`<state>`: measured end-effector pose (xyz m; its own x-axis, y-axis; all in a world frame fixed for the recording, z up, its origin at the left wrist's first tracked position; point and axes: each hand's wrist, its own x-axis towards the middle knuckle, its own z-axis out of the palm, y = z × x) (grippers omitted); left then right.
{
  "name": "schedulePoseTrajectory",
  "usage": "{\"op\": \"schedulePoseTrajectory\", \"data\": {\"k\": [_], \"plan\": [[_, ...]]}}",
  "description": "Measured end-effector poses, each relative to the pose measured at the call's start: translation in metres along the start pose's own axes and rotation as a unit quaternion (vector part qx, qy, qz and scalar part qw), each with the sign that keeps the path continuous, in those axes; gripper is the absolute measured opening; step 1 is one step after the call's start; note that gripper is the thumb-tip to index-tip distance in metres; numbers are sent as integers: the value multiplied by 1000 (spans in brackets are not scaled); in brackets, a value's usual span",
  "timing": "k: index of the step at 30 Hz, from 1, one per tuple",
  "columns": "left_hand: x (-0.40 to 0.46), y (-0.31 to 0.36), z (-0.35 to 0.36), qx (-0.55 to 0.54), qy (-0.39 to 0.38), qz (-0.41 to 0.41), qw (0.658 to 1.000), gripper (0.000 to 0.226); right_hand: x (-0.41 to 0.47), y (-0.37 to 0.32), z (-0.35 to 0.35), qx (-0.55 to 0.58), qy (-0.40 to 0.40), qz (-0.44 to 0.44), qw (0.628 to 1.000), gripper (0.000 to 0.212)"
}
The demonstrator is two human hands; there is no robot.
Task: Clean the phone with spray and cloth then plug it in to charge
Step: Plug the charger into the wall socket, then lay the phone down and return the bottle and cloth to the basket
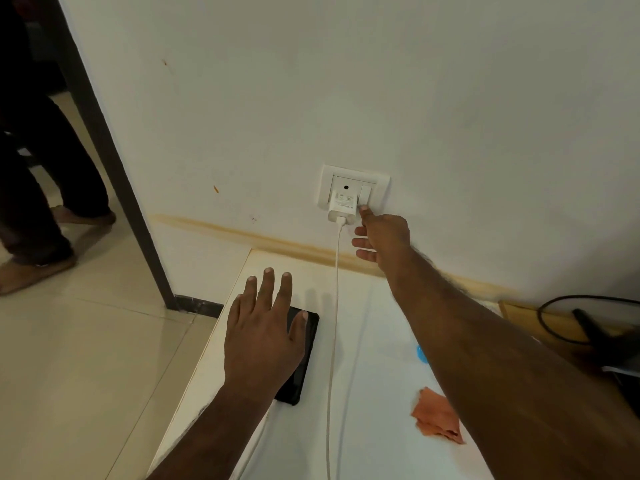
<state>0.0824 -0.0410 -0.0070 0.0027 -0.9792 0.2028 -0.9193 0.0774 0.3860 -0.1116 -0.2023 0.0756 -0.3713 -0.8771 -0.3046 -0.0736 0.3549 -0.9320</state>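
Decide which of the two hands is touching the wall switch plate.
The right hand: its index finger reaches the switch plate beside the white charger. The left hand lies flat over the black phone instead.

head view: high, looking forward and down | faces wall at close range; white table beneath | single view

phone half under left hand, blue object (mostly arm-covered)

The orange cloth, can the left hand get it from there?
Probably yes. The left hand lies flat over the phone; only the white cable and the right forearm lie between it and the orange cloth.
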Motion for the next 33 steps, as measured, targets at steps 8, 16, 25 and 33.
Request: {"op": "schedulePoseTrajectory", "data": {"k": [8, 16, 25, 33], "plan": [[0, -3, 3, 0, -7, -6, 1000, 70, 6, 0, 10, -18, 44, -34, 998, 39], [1, 1, 1, -2, -13, 4, 1000, 66, 5, 8, 10, -23, 48, -42, 998, 34], [-7, 3, -17, -7, -50, -1, 999, 60, -69, 23, -32, -144, 40, -149, 978, 22], [-42, -19, -27, 10, -181, -111, 977, 77, -218, 129, -93, -275, -28, -172, 946, 34]]}}
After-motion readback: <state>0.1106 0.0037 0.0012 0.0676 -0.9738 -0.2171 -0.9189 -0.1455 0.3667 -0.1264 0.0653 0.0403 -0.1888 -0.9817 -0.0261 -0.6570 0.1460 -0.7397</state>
